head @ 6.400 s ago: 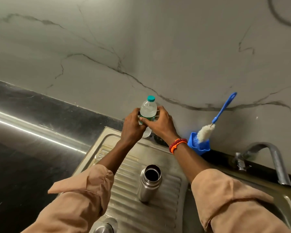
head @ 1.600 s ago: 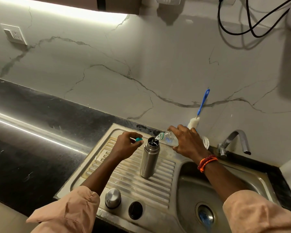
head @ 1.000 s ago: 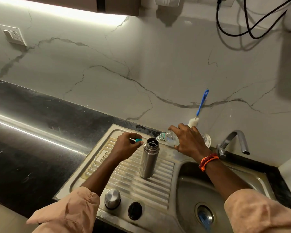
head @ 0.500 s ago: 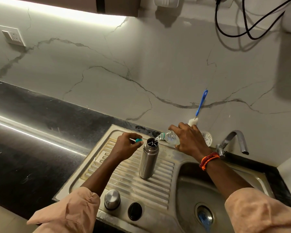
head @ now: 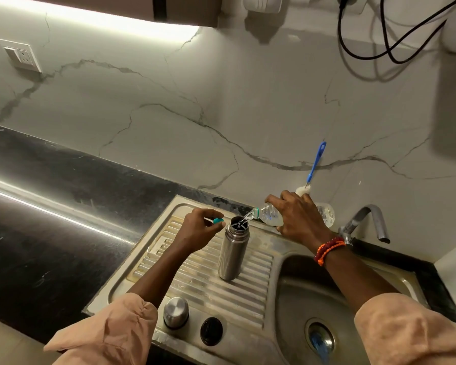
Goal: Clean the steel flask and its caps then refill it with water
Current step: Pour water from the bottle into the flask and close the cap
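1. Since a second ago nothing shifts: your right hand (head: 299, 219) keeps the plastic bottle (head: 270, 216) tipped and grasped, water running into the steel flask (head: 232, 250); refill under way.
2. The flask stands upright mid-drainboard (head: 195, 280).
3. Your left hand (head: 198, 230) pinches the teal cap (head: 218, 220) beside the flask mouth.

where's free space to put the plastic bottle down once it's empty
Bare ribs of the drainboard lie between the flask and the sink, and more to the flask's left under the left hand. The dark counter is open too. The front edge is crowded: steel cap and black cap.
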